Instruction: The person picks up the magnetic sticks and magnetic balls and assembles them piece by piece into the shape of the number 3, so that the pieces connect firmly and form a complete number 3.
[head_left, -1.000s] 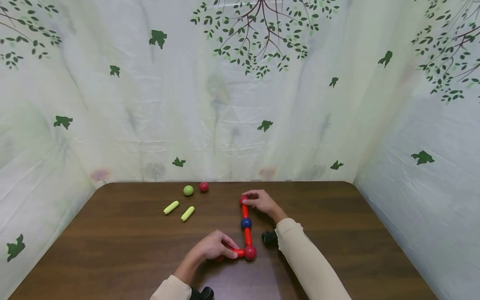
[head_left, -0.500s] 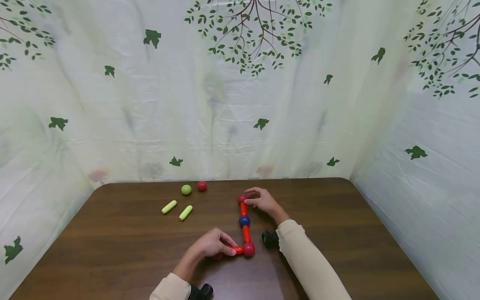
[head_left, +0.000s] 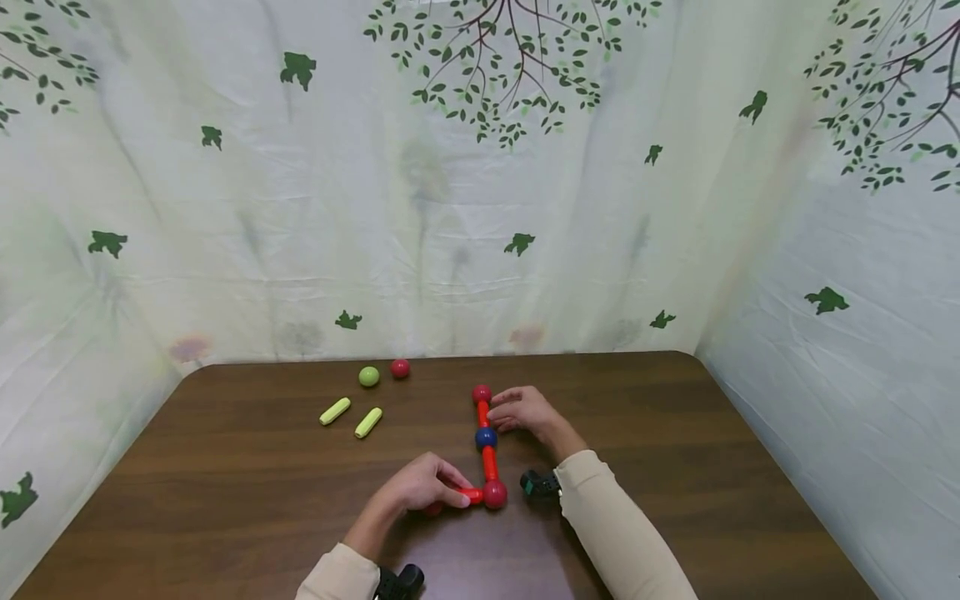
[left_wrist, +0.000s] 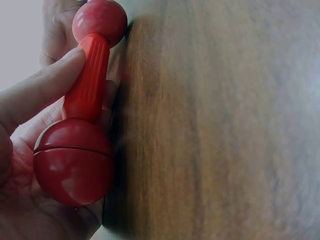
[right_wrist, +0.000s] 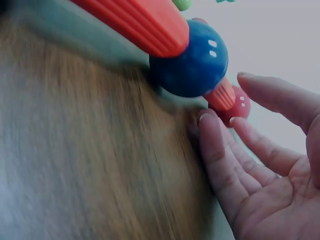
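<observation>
Ridged red rods and balls are joined into an L on the wooden table. My left hand (head_left: 422, 483) pinches the near red rod (left_wrist: 90, 80) between thumb and fingers. One red ball (left_wrist: 75, 165) on that rod sits against the palm; the other end meets the corner red ball (head_left: 495, 494). From that corner a second red rod (head_left: 490, 463), a blue ball (head_left: 486, 437), a third red rod (head_left: 483, 413) and a far red ball (head_left: 482, 393) run away from me. My right hand (head_left: 528, 412) is beside the third rod, fingers parted and loosely bent, gripping nothing.
Two pale yellow-green rods, a left one (head_left: 335, 411) and a right one (head_left: 368, 422), lie left of the chain on the table (head_left: 637, 500). Behind them are a green ball (head_left: 369, 377) and a loose red ball (head_left: 401, 368). A leaf-printed curtain (head_left: 420, 250) stands behind the table.
My right hand has let go of the far red ball and come back toward me, beside the third rod. The left hand keeps its pinch. The whole view has shifted slightly.
</observation>
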